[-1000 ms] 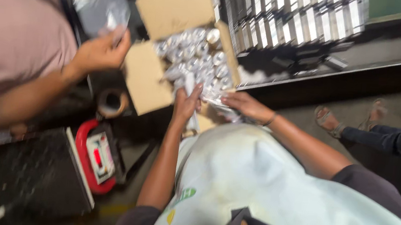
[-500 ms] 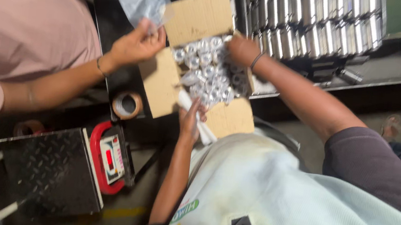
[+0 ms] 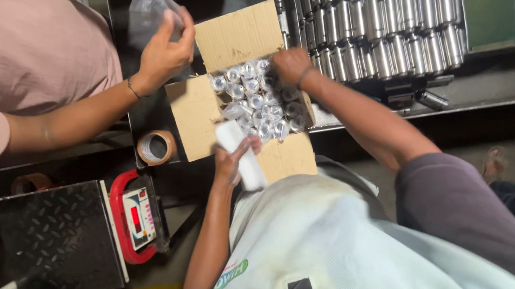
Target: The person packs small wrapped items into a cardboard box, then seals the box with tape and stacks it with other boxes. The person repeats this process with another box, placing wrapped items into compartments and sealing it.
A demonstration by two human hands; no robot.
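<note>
there, at the far left, a black chequer-plate weighing platform (image 3: 57, 232) sat low beside its red-framed readout (image 3: 135, 218), the small screen tilted up, likely so it could be read from above. just right of it a roll of brown tape (image 3: 156, 147) lay flat on the dark table (image 3: 146, 114), close by the carton, probably kept within reach for sealing. above, a co-worker in a pink shirt (image 3: 25, 50) pinched a clear plastic bag (image 3: 150, 15) between two hands, the mouth of the bag seemingly being held apart. in the middle stood the open brown cardboard box (image 3: 243, 38), its four flaps folded outward so the inside stayed clear; it was packed with small shiny parts wrapped in clear film (image 3: 255, 103), set close together in rows. the person's left hand (image 3: 230, 161) was closed around a white, oblong wrapped packet (image 3: 241, 152) at the near flap, held just over the box edge. the right hand (image 3: 290, 65) reached across to the far side of the box, resting on the wrapped parts with fingers curled; whether it gripped one i could not tell. further right, bare metal cylinders (image 3: 378, 30) lay in tight rows on a dark tray, with two loose ones just below them.
</note>
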